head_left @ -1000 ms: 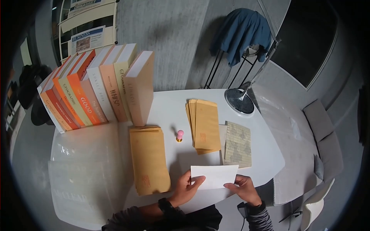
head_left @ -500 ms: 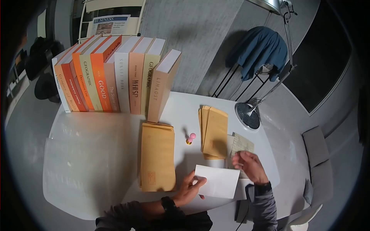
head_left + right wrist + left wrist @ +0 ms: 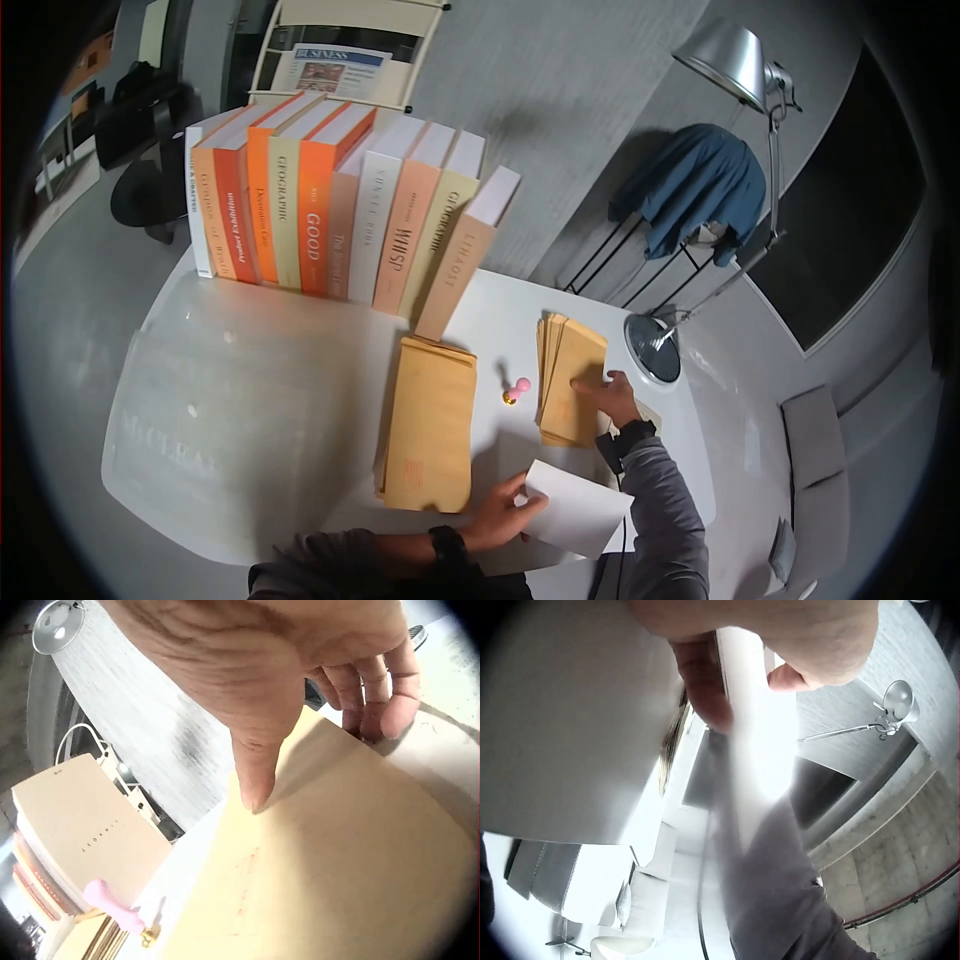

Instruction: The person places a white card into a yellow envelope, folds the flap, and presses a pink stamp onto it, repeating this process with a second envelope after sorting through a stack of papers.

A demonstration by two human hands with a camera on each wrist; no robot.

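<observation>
My left hand (image 3: 505,512) pinches a folded white sheet of paper (image 3: 578,508) by its left side, above the table's front edge. In the left wrist view the paper (image 3: 754,750) appears nearly edge-on between thumb and fingers. My right hand (image 3: 612,395) is at the right-hand stack of brown envelopes (image 3: 572,425). The right wrist view shows its thumb on the top envelope's (image 3: 322,847) face and curled fingers (image 3: 397,720) at the far edge. A pink-handled stamp with a gold base (image 3: 517,389) stands left of that stack.
A thicker stack of brown envelopes (image 3: 435,430) lies left of the stamp. Behind it stands a row of books (image 3: 335,215). A desk lamp (image 3: 655,350) rises at the back right. Clear plastic sheeting (image 3: 230,400) covers the table's left side.
My right hand has let go of the white paper and moved forward to the right-hand envelopes. My left hand keeps the paper, now tilted. The head view has swung left.
</observation>
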